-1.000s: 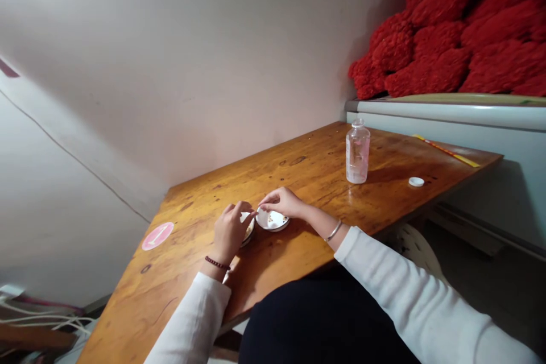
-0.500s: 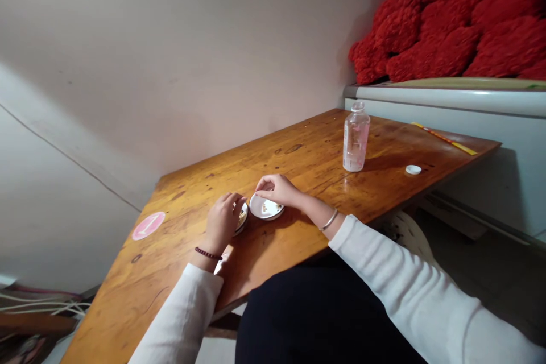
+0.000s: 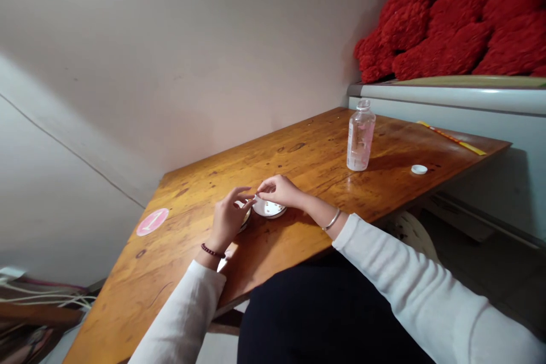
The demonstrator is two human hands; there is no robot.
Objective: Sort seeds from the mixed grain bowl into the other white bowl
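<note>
My right hand (image 3: 279,191) sits over a small white dish (image 3: 268,210) holding a few brown bits, its fingertips gripping the dish's near rim. My left hand (image 3: 229,219) hovers with fingers spread, reaching towards that rim. Below its palm, a second white dish (image 3: 245,218) with grainy brown food is mostly hidden. Both dishes rest on a wooden table (image 3: 298,153).
A clear plastic bottle (image 3: 360,136) stands to the right, with a white bottle cap (image 3: 419,169) farther along. A pink round sticker (image 3: 152,222) marks the table's left side. A yellow strip (image 3: 452,139) lies at the far edge, beneath a heap of red fluffy material (image 3: 452,23).
My left hand has lifted off the partly hidden dish, its fingers opening towards the right hand. My right fingertips have closed at the white dish's rim. The view has shifted slightly.
</note>
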